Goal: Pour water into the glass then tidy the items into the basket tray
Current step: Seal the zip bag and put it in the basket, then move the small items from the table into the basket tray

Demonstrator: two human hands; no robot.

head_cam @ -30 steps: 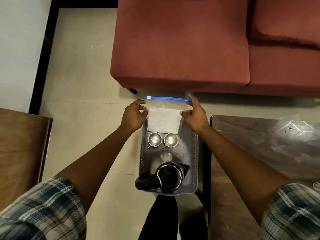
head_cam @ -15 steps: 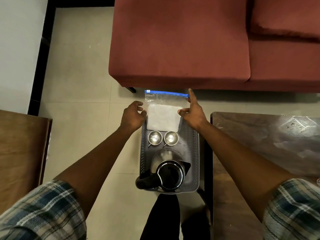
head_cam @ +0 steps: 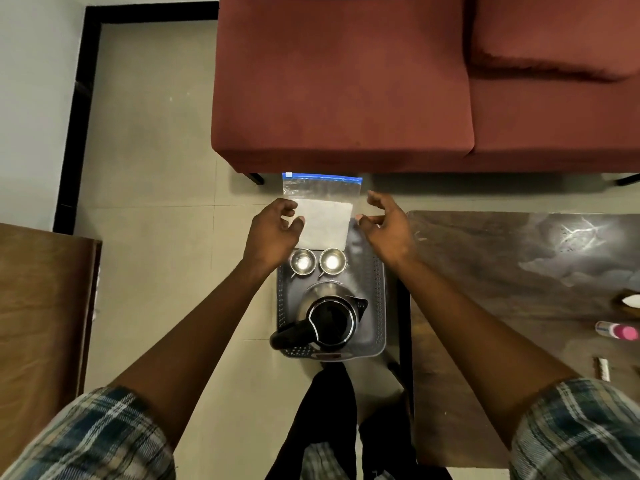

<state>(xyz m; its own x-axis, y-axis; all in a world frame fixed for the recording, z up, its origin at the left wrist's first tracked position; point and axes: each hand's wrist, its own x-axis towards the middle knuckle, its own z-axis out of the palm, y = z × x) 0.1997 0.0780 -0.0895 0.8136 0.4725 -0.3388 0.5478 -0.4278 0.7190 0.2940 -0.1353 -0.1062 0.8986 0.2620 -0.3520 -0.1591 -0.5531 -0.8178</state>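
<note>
Basket tray [head_cam: 381, 289] is sitting just below both hands, carrying the kettle [head_cam: 329, 320], steel cups [head_cam: 303, 261] and the zip bag [head_cam: 322, 202]. The bag is standing between the left hand [head_cam: 273, 226] and right hand [head_cam: 388, 226], both hanging slack and gripping nothing. Unsupported, the bag is probably risking toppling over the far rim.

Grey basket tray [head_cam: 380, 292], black kettle [head_cam: 330, 322], blue-zipped bag [head_cam: 320, 188], maroon sofa [head_cam: 346, 81].

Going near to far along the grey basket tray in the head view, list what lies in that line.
Black electric kettle → two small shiny steel cups side by side → clear plastic zip bag with a blue seal, holding something white and flat → maroon fabric sofa.
</note>
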